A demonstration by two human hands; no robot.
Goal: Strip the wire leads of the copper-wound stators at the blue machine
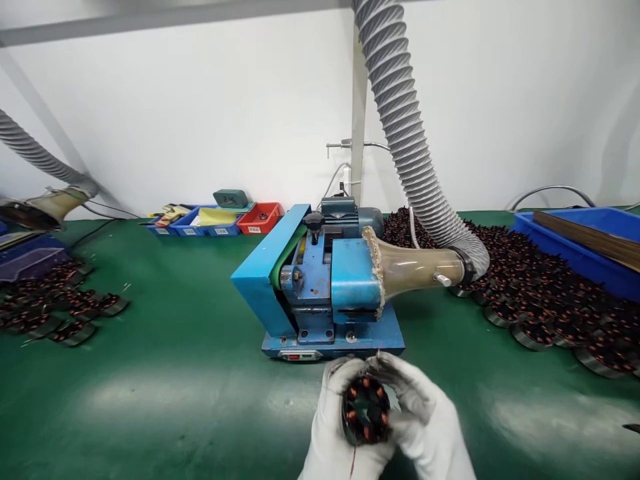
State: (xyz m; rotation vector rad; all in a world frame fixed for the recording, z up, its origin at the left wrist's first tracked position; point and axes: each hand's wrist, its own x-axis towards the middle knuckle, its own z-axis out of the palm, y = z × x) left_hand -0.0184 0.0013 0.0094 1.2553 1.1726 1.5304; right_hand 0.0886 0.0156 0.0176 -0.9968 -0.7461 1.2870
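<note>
A round motor stator [345, 415] with copper windings round a hollow middle is held low in front of me, its open face turned up toward the camera. My left hand [334, 420], in a white glove, wraps its left side and underside. From the right, my right hand [420, 407], gloved too, has its fingers closed about the other edge. A thin dark red wire hangs from the stator over the left glove. Just beyond both hands stands a blue belt sanding machine [313, 280] with a small red switch on its base; the hands are apart from its belt.
A clear funnel [415, 270] joins the machine to a grey hose [400, 113]. Many stators [535, 293] are heaped at right beside a blue bin [590, 230]; more stators [70, 313] lie at left. Small blue trays [225, 228] and a red tray [260, 217] stand at the back.
</note>
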